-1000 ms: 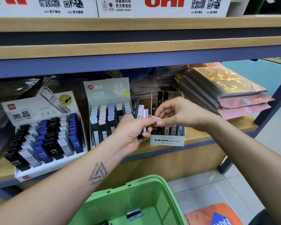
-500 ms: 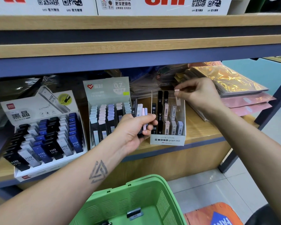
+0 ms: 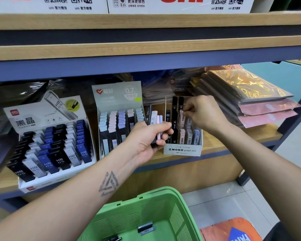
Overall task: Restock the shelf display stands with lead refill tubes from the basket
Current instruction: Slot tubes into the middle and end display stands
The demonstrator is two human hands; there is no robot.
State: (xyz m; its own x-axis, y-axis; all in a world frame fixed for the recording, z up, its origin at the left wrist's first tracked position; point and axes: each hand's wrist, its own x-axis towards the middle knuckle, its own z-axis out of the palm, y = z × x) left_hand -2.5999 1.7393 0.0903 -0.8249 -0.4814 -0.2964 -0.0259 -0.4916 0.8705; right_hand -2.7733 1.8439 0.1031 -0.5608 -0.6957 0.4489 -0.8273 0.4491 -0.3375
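At the left of the frame sits the HB 0.5 stand (image 3: 49,146), packed nearly full, then the grey 0.7 stand (image 3: 118,117) right beside it. Centre frame, the left hand (image 3: 146,140) is curled round a small bunch of lead refill tubes (image 3: 156,124), a white one, pink, lilac and a dark one, fanned upward. Just right of that is the clear MONO stand (image 3: 182,150), where the right hand (image 3: 203,113) pinches a single pink tube (image 3: 182,117) by its top end and has it in a back-row slot.

These tubes look like light, stiff plastic, probably a bit slick, so I'd say grab near the cap end with fingertips and slide straight down. The slots are narrow and neighbours stand touching, so a tilted tube could snag or knock one over. The stand's clear wall and the shelf board above limit headroom. Stacked notebooks (image 3: 250,101) crowd the right side. The green basket (image 3: 146,218) at the bottom centre has a few tubes left in it.
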